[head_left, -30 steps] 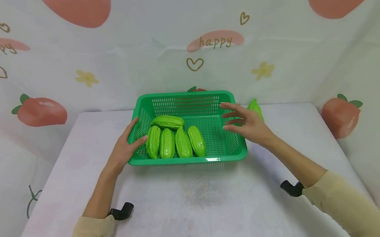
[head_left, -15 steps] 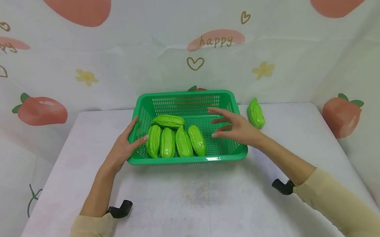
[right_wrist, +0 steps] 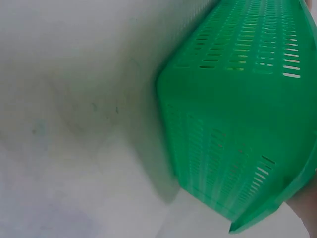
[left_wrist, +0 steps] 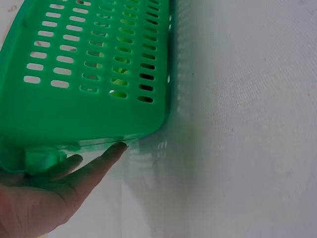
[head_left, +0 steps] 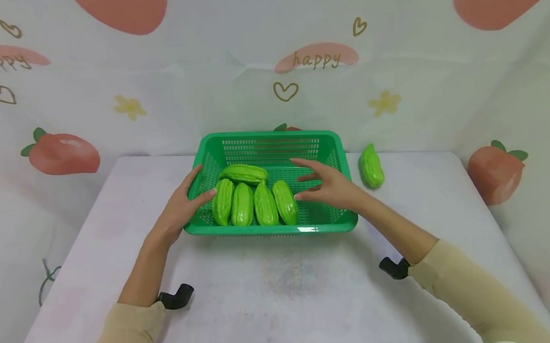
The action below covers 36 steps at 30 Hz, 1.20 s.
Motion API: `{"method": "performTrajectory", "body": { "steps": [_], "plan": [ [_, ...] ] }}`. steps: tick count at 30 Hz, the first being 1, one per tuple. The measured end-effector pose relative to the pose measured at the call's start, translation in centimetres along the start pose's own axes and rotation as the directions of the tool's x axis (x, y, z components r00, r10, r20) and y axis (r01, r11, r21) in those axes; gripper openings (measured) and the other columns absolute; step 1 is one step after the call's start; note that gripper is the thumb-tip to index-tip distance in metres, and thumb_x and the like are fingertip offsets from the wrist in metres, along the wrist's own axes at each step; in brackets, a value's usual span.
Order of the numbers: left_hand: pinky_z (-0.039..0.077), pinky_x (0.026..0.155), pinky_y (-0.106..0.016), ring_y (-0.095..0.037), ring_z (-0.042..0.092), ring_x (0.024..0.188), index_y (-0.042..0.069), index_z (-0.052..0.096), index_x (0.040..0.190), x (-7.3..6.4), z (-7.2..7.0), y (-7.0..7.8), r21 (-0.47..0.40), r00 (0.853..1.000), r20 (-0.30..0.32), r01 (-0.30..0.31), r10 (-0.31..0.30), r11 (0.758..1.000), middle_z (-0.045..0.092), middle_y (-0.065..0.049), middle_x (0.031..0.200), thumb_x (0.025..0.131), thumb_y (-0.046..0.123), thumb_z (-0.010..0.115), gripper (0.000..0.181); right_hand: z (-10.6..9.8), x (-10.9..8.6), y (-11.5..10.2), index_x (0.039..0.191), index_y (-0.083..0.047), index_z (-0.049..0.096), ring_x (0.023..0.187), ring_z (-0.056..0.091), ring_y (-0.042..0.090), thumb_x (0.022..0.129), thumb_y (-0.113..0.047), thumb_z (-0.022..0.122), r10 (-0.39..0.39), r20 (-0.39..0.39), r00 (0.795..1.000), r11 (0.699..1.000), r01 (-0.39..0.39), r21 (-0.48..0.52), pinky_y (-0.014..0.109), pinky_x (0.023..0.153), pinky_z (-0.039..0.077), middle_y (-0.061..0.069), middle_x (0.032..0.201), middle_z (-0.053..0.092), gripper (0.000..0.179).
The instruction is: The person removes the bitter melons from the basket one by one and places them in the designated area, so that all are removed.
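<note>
Near the back of the table stands a green plastic basket (head_left: 271, 232) with slotted walls. Several bright green bitter melons (head_left: 241, 204) lie in its left and middle part. My left hand (head_left: 177, 211) grips the basket's left end, thumb over the rim and fingers along the outer wall; in the left wrist view two fingertips of the left hand (left_wrist: 54, 193) touch that wall. Over the basket's right part hovers my right hand (head_left: 331, 187), fingers apart and slightly bent, holding nothing. Its thumb tip is close to the rightmost melon (head_left: 285, 203); contact cannot be told. The right wrist view hides the fingers behind the basket (right_wrist: 237, 109).
Another bitter melon (head_left: 371, 167) lies on the white table (head_left: 278, 299) just right of the basket. Directly behind rises a printed cloth backdrop (head_left: 222, 48). A black wrist mount (head_left: 177, 297) sticks out at my left wrist, and a similar mount (head_left: 394, 267) at the right.
My right hand has moved left over the basket towards the melons, uncovering the one on the table. The left hand keeps its place at the basket's end.
</note>
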State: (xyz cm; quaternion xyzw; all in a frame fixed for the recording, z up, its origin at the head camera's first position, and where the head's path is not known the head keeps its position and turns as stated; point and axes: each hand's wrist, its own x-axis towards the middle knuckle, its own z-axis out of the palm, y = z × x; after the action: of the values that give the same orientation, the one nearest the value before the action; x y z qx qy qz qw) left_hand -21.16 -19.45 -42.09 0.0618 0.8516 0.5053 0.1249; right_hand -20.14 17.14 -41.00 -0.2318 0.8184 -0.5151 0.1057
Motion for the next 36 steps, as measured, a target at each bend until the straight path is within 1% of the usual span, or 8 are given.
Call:
{"method": "performTrajectory", "body": {
  "steps": [5,10,12,17,21,25,30,36],
  "plan": [
    [0.013,0.113,-0.068,-0.037,0.008,0.151,0.034,0.008,0.161,0.3,0.3,-0.2,0.025,0.999,-0.052,-0.006,0.008,1.0,0.008,-0.009,0.166,0.094,0.051,0.062,0.087,0.8,1.1,0.2,0.155,-0.016,0.034,0.131,0.05,0.038,0.087,-0.018,0.079,0.047,0.034,0.998,0.998,-0.046,-0.033,0.043,0.093,0.053,0.007,0.159,0.033,0.081],
    [0.016,0.113,-0.067,-0.037,0.011,0.15,0.034,0.011,0.161,0.5,0.6,-0.4,0.053,0.995,-0.094,-0.012,0.017,0.999,0.011,-0.008,0.166,0.094,0.052,0.063,0.087,1.4,1.7,0.6,0.157,-0.015,0.03,0.131,0.05,0.037,0.087,-0.023,0.079,0.105,0.084,0.991,0.988,-0.094,-0.125,0.044,0.091,0.054,0.009,0.16,0.029,0.086],
    [0.016,0.113,-0.067,-0.037,0.011,0.15,0.035,0.01,0.16,0.6,0.7,-0.4,0.063,0.995,-0.095,-0.016,0.021,0.998,0.012,-0.008,0.166,0.093,0.051,0.064,0.088,1.5,1.9,0.8,0.158,-0.014,0.029,0.131,0.05,0.037,0.087,-0.024,0.079,0.112,0.101,0.989,0.983,-0.096,-0.156,0.045,0.092,0.053,0.01,0.161,0.028,0.088],
    [0.016,0.113,-0.067,-0.038,0.012,0.15,0.034,0.009,0.161,0.6,0.8,-0.2,0.086,0.995,-0.095,-0.017,0.026,0.996,0.012,-0.008,0.166,0.093,0.051,0.064,0.089,1.9,2.3,0.9,0.158,-0.013,0.027,0.132,0.049,0.039,0.087,-0.025,0.079,0.138,0.149,0.979,0.976,-0.109,-0.189,0.048,0.1,0.047,0.012,0.161,0.027,0.089],
    [0.017,0.113,-0.066,-0.038,0.013,0.15,0.034,0.01,0.161,0.5,0.9,-0.2,0.09,0.994,-0.102,-0.018,0.027,0.996,0.013,-0.009,0.166,0.093,0.05,0.065,0.089,2.2,2.7,0.7,0.158,-0.011,0.026,0.132,0.049,0.039,0.087,-0.024,0.079,0.171,0.174,0.97,0.964,-0.128,-0.232,0.048,0.104,0.044,0.014,0.16,0.027,0.09],
    [0.018,0.113,-0.066,-0.038,0.015,0.149,0.034,0.011,0.161,0.4,0.9,-0.4,0.084,0.994,-0.111,-0.015,0.025,0.996,0.014,-0.009,0.165,0.092,0.05,0.065,0.088,2.3,3.2,0.9,0.158,-0.012,0.026,0.13,0.051,0.038,0.087,-0.028,0.079,0.203,0.186,0.962,0.947,-0.144,-0.287,0.048,0.105,0.043,0.014,0.16,0.029,0.09],
    [0.019,0.112,-0.066,-0.039,0.017,0.149,0.034,0.011,0.161,0.5,0.9,-0.4,0.089,0.993,-0.116,-0.009,0.019,0.996,0.015,-0.011,0.165,0.092,0.05,0.065,0.088,2.5,3.8,1.1,0.158,-0.011,0.026,0.127,0.053,0.036,0.087,-0.03,0.079,0.226,0.202,0.953,0.935,-0.153,-0.321,0.047,0.105,0.043,0.015,0.159,0.031,0.091],
    [0.019,0.112,-0.067,-0.039,0.016,0.149,0.036,0.011,0.16,0.7,1.0,-0.4,0.091,0.994,-0.108,-0.009,0.019,0.996,0.014,-0.01,0.165,0.092,0.051,0.065,0.088,2.9,4.4,1.5,0.158,-0.011,0.027,0.142,0.036,0.033,0.085,-0.032,0.08,0.207,0.215,0.954,0.91,-0.108,-0.4,0.048,0.113,0.033,0.015,0.157,0.036,0.093]
  ]
}}
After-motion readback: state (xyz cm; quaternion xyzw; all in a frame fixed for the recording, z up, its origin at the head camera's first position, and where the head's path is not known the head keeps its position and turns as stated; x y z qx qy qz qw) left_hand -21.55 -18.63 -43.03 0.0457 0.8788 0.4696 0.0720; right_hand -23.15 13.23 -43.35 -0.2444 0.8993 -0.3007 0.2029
